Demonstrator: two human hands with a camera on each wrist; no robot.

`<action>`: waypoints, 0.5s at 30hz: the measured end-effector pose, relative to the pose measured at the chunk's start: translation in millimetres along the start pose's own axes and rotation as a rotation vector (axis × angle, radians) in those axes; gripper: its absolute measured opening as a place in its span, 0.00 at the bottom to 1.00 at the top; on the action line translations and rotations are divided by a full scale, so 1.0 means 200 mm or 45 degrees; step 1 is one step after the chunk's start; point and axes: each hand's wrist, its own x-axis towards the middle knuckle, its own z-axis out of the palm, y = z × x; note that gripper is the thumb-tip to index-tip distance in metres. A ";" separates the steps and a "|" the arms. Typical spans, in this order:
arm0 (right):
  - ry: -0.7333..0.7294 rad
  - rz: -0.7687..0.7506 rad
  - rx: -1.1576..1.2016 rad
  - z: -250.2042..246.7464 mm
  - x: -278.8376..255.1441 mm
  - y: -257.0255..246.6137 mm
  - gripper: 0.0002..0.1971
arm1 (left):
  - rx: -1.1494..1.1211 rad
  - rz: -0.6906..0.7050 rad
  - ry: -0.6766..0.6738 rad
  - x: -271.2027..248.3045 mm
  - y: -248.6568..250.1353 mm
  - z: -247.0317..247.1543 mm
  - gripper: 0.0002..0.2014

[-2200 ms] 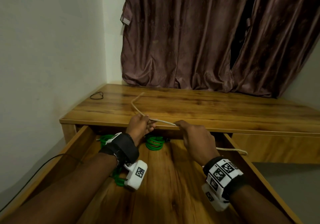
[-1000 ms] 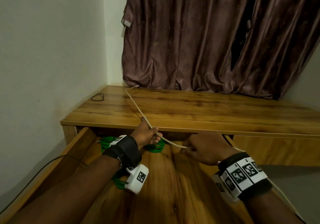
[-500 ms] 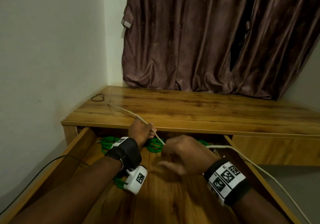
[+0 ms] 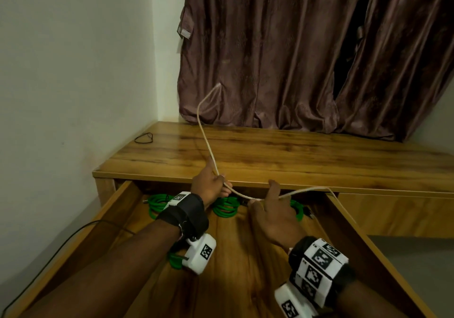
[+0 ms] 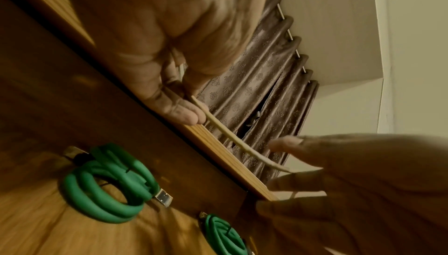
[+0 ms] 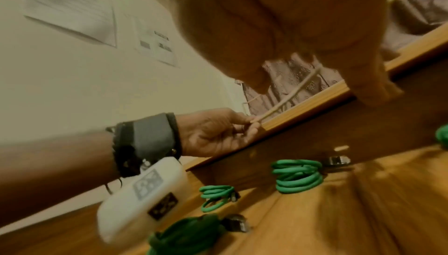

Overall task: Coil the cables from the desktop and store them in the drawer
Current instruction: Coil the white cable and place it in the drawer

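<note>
Wooden worktop [image 4: 294,153] set into a room corner. Plain pale wall [image 4: 73,71] on its left side; brown patterned curtain [image 4: 282,54] hangs behind the worktop, its hem resting on the rear edge. Grey floor [image 4: 417,268] right of the worktop. Papers [image 6: 80,17] fixed to the wall, blurred. Lighting dim.

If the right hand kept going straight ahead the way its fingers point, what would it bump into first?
Probably the front edge of the desktop: the right hand, holding the white cable, has its raised finger right at that edge already. The green cable coils lie lower, in the drawer. Depth is hard to judge.
</note>
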 end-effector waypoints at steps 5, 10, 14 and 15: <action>0.675 -0.371 0.010 -0.03 0.09 0.04 0.27 | -0.211 -0.210 -0.128 0.00 -0.01 0.02 0.34; 0.782 -0.786 0.058 -0.02 0.03 -0.04 0.25 | -0.194 -0.219 -0.179 0.00 0.00 0.05 0.25; 0.453 -0.835 0.243 -0.03 0.12 -0.04 0.27 | -0.006 -0.170 -0.234 -0.03 -0.01 0.06 0.26; 0.329 -0.787 0.282 -0.03 0.14 -0.03 0.27 | 0.078 -0.110 -0.230 -0.05 -0.02 0.05 0.29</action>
